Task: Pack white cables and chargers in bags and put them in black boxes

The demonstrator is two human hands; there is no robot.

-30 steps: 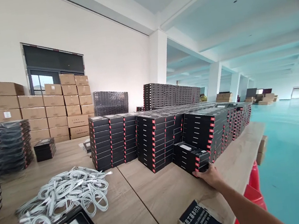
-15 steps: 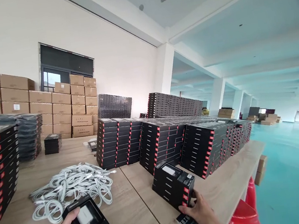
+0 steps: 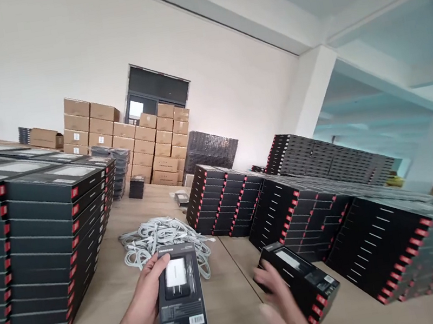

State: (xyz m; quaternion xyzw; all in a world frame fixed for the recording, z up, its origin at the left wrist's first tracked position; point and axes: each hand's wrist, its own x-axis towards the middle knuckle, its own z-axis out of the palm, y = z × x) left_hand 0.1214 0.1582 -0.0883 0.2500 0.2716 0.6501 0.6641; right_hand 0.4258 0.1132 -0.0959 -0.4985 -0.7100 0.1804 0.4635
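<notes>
My left hand grips a black retail box by its left edge, thumb on the front. Through the box's window a white plug charger shows, and a barcode sits near its bottom. My right hand, slightly blurred with fingers apart, is in front of a short stack of similar black boxes with red corner labels; whether it touches them I cannot tell. Behind the held box lies a pile of coiled white cables on the wooden table.
Tall stacks of black boxes stand on the left. More box stacks fill the right side and back. Against the wall rise brown cartons beside a window. A small dark stack stands beyond the cables.
The view has swung left. My left hand has brought the box upright, facing me, in front of the cables. My right hand has left the short stack's right end and opened.
</notes>
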